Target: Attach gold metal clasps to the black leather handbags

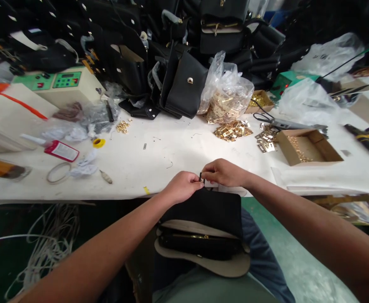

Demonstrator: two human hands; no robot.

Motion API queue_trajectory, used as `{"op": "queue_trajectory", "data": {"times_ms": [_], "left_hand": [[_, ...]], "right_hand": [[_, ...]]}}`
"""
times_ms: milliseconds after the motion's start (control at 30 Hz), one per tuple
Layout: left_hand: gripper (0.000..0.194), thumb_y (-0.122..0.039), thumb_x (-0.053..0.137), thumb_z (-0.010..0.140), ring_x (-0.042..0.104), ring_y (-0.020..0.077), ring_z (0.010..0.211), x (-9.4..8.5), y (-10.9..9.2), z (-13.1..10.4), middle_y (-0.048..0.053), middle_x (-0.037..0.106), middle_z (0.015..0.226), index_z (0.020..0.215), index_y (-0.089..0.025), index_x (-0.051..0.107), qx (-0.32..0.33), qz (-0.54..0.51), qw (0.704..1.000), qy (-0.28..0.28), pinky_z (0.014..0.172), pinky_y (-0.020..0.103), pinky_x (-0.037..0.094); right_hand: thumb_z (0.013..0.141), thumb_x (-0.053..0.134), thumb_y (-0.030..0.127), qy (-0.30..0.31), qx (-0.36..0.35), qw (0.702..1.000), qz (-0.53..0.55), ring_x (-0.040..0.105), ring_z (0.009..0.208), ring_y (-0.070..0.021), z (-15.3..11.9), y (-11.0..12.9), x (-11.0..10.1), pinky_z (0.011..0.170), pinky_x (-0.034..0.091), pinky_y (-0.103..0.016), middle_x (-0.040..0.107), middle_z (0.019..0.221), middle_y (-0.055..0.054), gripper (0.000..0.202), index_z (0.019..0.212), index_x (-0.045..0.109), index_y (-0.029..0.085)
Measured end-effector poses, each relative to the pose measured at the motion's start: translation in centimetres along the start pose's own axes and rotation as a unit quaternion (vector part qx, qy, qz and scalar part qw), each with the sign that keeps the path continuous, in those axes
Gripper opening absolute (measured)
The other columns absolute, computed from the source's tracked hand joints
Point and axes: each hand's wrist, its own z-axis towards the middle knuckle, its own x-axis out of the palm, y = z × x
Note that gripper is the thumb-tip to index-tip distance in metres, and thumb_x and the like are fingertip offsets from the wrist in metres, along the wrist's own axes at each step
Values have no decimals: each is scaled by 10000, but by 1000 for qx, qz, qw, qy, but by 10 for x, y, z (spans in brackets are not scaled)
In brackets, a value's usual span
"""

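Observation:
A black handbag with a beige lining and a gold zip lies open across my lap, against the table's front edge. At its far edge a small black strap stands up between my fingers. My left hand pinches this strap from the left, thumb and forefinger pressed together. From the right, my right hand grips the same spot with its fingertips. Whether a small fitting sits between the fingertips is hidden.
Gold metal plates lie piled beside a clear plastic bag. An open cardboard box holds small gold parts. A red-labelled glue bottle and yellow tape roll lie left. Black bags crowd the back.

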Motion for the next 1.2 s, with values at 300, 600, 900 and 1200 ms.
{"op": "queue_trajectory", "data": {"times_ms": [300, 600, 900, 1200], "left_hand": [[174, -340, 650, 944, 626, 252, 1013, 17, 2, -16, 79, 681, 1042, 1027, -198, 707, 118, 260, 933, -217, 828, 353, 483], [274, -255, 572, 1004, 600, 264, 1185, 13, 22, -26, 77, 706, 1250, 1250, -175, 662, 270, 296, 899, -177, 1106, 470, 428], [210, -279, 607, 1006, 645, 213, 927, 4, 26, 12, 30, 757, 961, 892, -208, 768, 260, 226, 923, -173, 858, 376, 516], [115, -183, 720, 915, 643, 229, 1113, 14, 34, 15, 36, 727, 1203, 1004, -239, 766, 252, 123, 934, -223, 1003, 403, 519]], "right_hand": [[931, 534, 383, 10, -7, 1000, -11, 511, 595, -124, 19, -16, -4, 605, 362, -275, 626, 641, 13, 329, 745, 691, 162], [926, 557, 366, 20, 37, 999, -25, 598, 629, -148, 30, -16, -7, 639, 397, -263, 680, 652, -1, 298, 862, 768, 166], [937, 550, 308, 10, 63, 989, -132, 600, 674, -153, 34, -3, -6, 636, 372, -258, 728, 724, -26, 288, 846, 792, 180], [915, 585, 279, -35, 108, 988, -108, 626, 718, -151, 33, -4, 0, 644, 390, -243, 756, 777, -20, 253, 884, 824, 202]]}}
